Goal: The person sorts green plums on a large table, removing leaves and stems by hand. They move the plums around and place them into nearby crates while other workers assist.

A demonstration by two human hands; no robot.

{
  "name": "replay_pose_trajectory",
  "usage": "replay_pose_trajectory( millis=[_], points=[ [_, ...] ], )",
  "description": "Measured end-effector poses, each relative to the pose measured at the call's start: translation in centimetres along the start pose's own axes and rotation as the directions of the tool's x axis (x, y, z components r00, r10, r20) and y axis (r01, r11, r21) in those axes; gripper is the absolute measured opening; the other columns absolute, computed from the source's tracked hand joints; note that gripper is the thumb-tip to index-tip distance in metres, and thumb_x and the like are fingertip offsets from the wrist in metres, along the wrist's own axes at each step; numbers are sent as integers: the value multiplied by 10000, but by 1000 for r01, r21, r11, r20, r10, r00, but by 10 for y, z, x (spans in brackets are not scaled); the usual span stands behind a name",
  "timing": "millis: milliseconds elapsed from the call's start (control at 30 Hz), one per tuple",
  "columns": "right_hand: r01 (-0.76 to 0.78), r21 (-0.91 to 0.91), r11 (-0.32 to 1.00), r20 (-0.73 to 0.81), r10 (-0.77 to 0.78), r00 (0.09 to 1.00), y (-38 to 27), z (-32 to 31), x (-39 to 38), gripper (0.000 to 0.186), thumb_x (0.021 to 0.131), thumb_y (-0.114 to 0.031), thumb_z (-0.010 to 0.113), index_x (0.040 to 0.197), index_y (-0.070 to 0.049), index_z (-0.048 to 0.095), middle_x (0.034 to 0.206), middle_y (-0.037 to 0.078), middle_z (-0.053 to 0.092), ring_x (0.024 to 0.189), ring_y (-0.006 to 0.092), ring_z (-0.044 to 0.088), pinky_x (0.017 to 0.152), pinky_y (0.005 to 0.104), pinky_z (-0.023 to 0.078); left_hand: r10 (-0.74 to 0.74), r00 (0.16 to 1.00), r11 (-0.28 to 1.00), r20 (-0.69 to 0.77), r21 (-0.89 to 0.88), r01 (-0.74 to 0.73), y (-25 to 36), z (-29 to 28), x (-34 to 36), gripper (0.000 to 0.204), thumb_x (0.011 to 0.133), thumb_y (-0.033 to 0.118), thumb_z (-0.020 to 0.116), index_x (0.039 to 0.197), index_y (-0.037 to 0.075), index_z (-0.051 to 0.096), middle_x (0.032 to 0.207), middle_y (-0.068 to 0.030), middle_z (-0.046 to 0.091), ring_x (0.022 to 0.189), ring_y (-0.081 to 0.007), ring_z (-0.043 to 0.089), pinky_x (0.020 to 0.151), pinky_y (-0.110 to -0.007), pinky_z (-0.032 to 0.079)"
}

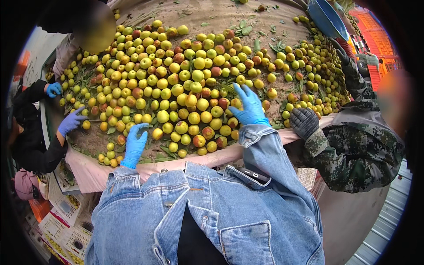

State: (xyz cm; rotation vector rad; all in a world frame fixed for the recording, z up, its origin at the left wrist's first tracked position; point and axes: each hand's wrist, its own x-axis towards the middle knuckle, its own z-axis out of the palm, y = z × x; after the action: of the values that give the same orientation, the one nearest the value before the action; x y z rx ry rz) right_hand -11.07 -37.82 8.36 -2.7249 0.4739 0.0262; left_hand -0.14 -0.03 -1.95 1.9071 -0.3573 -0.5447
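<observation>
Left hand (134, 146): gloved in blue, fingers bent but apart, near the fruit (176, 88).
Right hand (249, 107): gloved in blue, fingers spread by the fruit; I can't tell if they touch.
Fruit: round, yellow, green and red, all over the big cloth (194, 17).

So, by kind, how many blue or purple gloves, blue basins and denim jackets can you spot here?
Blue or purple gloves: 4 (the wearer's left hand and right hand, plus two at the picture's left)
Blue basins: 1
Denim jackets: 1
Total: 6
</observation>
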Motion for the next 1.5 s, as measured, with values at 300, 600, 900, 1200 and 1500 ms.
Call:
replay_pose_trajectory(
  millis=[300,600,900,1200,1500],
  points=[
    [269,-118,956,56,-264,963,-44,34,21,198,779,-220,631,974,-190,631,914,45,583,888,267,561,754,399,480,168,963,947,211,237,-217,16,32,-5,515,753,81,673,1239,114,507,1278,-124,433,1194,-289,432,1021,-362,349],
    [242,-249,938,340,-149,928,-95,59,76,205,793,-219,585,980,-138,600,1008,126,598,911,309,621,754,406,511,-82,982,996,169,31,78,12,-9,-26,402,799,47,608,1191,88,530,1195,-101,500,1128,-276,500,946,-338,417],
    [333,-93,938,478,-252,841,-121,54,-7,294,769,-228,632,1040,-124,586,889,97,651,805,277,636,657,384,508,41,939,936,341,315,-155,26,15,-32,545,753,154,670,1264,125,480,1236,-141,424,1138,-312,458,979,-363,393],
    [60,-199,978,441,34,897,-137,58,5,398,729,-288,682,1036,-97,516,882,111,649,788,318,638,687,420,504,-55,992,998,-114,-20,53,2,-25,-18,272,827,-3,556,1087,77,569,1008,-36,575,849,-145,564,746,-262,475],
    [-117,228,967,-16,124,992,-83,25,-33,399,786,-164,681,1164,-195,556,806,66,660,695,201,622,637,324,489,352,882,902,-314,364,-231,-4,-51,-13,165,854,79,581,1011,86,630,1099,-95,576,1010,-271,540,874,-349,436]
  ],
)
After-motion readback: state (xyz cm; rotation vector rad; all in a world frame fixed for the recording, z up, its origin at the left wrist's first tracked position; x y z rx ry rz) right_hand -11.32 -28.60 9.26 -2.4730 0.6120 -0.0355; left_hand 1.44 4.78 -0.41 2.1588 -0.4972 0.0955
